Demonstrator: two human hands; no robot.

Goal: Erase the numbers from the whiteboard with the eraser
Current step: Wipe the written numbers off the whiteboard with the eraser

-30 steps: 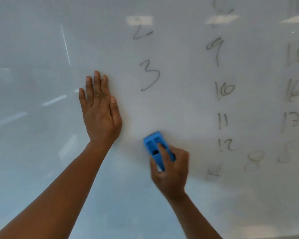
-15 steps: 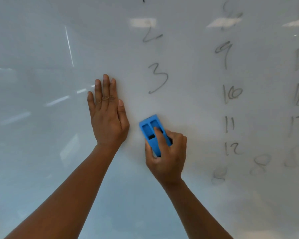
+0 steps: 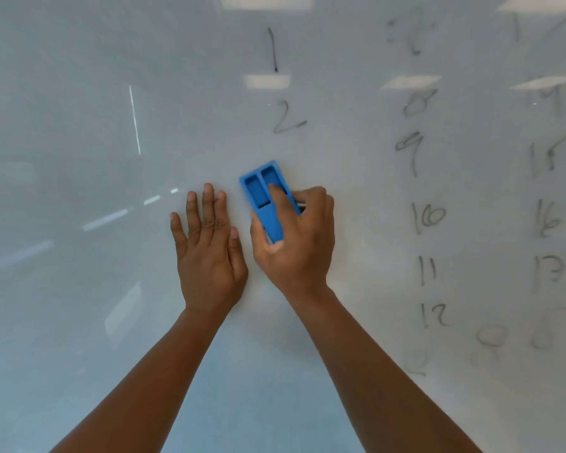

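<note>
**Eraser pressed on the board just under the "2"**

Your right hand [image 3: 294,240] grips the blue plastic block eraser [image 3: 264,197], thumb on its left side, fingers curled over the right, index finger laid along its back. That grip seems meant to push the pad flat against the glossy white whiteboard [image 3: 62,93]. The eraser sits tilted, near the middle of the board as far as the view shows, no edge or corner being in sight. It lies below the handwritten dark "2" [image 3: 288,117] and "1" [image 3: 273,49], apart from both.

Your left hand [image 3: 206,246] lies flat, fingers straight and spread, palm on the board just beside the eraser. It holds nothing; it looks like a brace for your weight while you scrub.

The two recesses moulded into the eraser's back are the only containers here. The left one is empty; your index finger lies in the right one.

Columns of numbers further right, among them "10" [image 3: 428,217], remain, some smudged. Much of the task is left.
</note>
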